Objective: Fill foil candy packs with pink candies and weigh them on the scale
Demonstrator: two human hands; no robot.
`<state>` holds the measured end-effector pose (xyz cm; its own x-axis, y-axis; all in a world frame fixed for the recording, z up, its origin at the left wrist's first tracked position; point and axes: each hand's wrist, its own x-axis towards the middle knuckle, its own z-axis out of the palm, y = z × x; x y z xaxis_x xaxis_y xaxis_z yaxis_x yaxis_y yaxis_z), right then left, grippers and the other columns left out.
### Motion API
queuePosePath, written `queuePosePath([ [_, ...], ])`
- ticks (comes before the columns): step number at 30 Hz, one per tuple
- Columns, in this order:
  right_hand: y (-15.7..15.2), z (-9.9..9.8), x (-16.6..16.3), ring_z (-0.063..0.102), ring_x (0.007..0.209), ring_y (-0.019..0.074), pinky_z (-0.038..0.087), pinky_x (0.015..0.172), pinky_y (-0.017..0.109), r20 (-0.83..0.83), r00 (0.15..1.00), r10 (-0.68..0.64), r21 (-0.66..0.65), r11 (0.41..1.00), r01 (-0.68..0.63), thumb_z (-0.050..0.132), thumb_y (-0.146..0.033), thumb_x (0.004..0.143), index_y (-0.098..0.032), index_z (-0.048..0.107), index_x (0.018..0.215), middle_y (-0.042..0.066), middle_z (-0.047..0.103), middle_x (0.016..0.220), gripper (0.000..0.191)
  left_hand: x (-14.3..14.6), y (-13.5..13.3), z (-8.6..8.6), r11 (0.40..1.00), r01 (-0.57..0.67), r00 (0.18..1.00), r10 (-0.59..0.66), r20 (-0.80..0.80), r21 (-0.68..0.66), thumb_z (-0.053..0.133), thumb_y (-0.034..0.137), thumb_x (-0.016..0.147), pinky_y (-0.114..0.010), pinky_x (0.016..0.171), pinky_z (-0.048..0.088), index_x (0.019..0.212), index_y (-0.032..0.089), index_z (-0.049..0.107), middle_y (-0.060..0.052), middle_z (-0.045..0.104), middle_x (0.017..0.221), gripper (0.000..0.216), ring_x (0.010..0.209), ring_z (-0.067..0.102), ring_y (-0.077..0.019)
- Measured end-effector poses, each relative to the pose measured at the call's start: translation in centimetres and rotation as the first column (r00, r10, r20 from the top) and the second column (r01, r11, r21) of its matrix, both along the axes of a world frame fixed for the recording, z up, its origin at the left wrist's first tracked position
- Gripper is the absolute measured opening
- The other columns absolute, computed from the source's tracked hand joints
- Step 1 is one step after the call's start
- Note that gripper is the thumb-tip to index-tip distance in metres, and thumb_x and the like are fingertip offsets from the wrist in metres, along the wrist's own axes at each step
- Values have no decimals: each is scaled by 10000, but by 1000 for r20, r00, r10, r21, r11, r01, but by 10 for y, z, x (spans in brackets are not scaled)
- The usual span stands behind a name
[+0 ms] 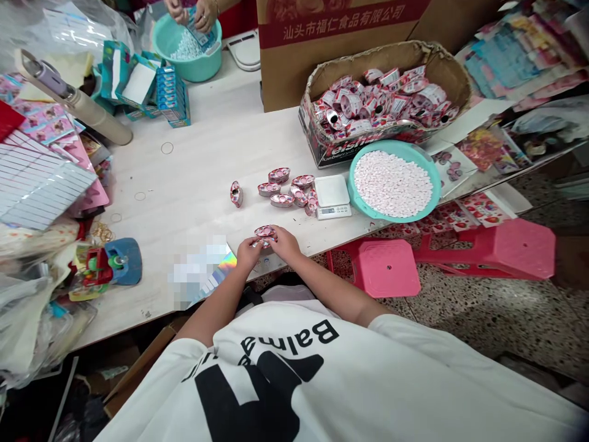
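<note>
My left hand and my right hand meet at the near edge of the white table, both closed on one small pink foil candy box held between the fingertips. Just beyond lie several more of these little pink boxes, and one stands apart to the left. A small white scale sits beside them. Right of the scale is a teal bowl full of small white candies. Behind it a cardboard box holds many flat pink boxes.
Another person's hands work over a teal basin at the far edge. Blue cartons, a cardboard tube and stacked packaging crowd the left side. Pink plastic stools stand on the floor to the right.
</note>
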<state>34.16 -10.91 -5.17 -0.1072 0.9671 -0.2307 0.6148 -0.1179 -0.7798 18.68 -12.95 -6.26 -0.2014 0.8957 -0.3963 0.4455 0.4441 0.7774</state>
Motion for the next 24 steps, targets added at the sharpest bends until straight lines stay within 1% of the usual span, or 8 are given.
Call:
queuePosePath([
  [4, 3, -2, 3, 638, 735, 171, 458, 684, 262, -6, 1000, -16, -55, 998, 15, 663, -204, 776, -242, 584, 1167, -32, 693, 765, 400, -9, -6, -5, 997, -72, 997, 71, 33, 8, 732, 338, 714, -335, 727, 567, 918, 166, 730, -77, 751, 851, 267, 805, 692, -212],
  [7, -3, 1, 11, 593, 665, 170, 401, 611, 254, 37, 998, -57, -58, 997, 59, 582, -170, 800, -211, 563, 1078, -19, 650, 725, 282, -28, -18, -4, 974, -217, 974, 220, -48, 72, 618, 364, 813, -313, 695, 566, 1081, 156, 666, -96, 731, 912, 344, 785, 687, -185],
  [10, -16, 13, 24, 512, 601, 175, 339, 567, 269, 98, 990, -97, -32, 994, 100, 452, -154, 831, -205, 544, 969, 2, 596, 699, 173, -70, -39, 7, 925, -348, 910, 372, -180, 151, 449, 371, 897, -309, 721, 555, 1265, 160, 533, -113, 693, 1018, 432, 805, 668, -166],
  [12, -26, 23, 31, 482, 595, 172, 333, 572, 272, 102, 993, -58, -6, 998, 59, 419, -153, 828, -217, 538, 888, 2, 583, 702, 148, -107, -56, 18, 918, -359, 881, 393, -264, 170, 465, 363, 876, -327, 748, 548, 1260, 174, 527, -108, 681, 1034, 432, 816, 653, -177],
  [16, -43, 41, 21, 543, 700, 169, 390, 671, 268, 47, 982, 185, 67, 980, -187, 490, -108, 747, -223, 548, 752, 0, 618, 747, 129, -184, -79, 36, 967, -223, 879, 253, -405, 119, 687, 356, 685, -473, 910, 500, 1104, 216, 631, -101, 678, 1063, 445, 972, 629, -290],
  [18, -47, 45, 0, 581, 760, 169, 411, 763, 274, 36, 945, 325, 101, 940, -327, 540, -84, 716, -219, 573, 723, -8, 640, 746, 138, -213, -78, 35, 984, -158, 871, 180, -458, 87, 767, 367, 588, -597, 992, 411, 1075, 217, 655, -136, 659, 1129, 522, 1111, 568, -395],
  [20, -48, 45, -30, 608, 789, 160, 416, 818, 273, 45, 898, 438, 113, 891, -440, 572, -82, 730, -219, 613, 751, -16, 670, 769, 145, -232, -68, 25, 998, -39, 860, 58, -507, 48, 787, 405, 565, -651, 1006, 366, 1077, 213, 663, -165, 628, 1203, 560, 1176, 516, -454],
  [24, -43, 33, -95, 644, 824, 148, 442, 773, 246, 90, 815, 572, 68, 813, -578, 586, -114, 795, -239, 670, 900, -17, 717, 890, 183, -246, -43, -4, 975, 220, 846, -183, -500, 15, 753, 430, 613, -502, 1002, 444, 1013, 241, 691, -112, 647, 1136, 447, 1117, 573, -363],
])
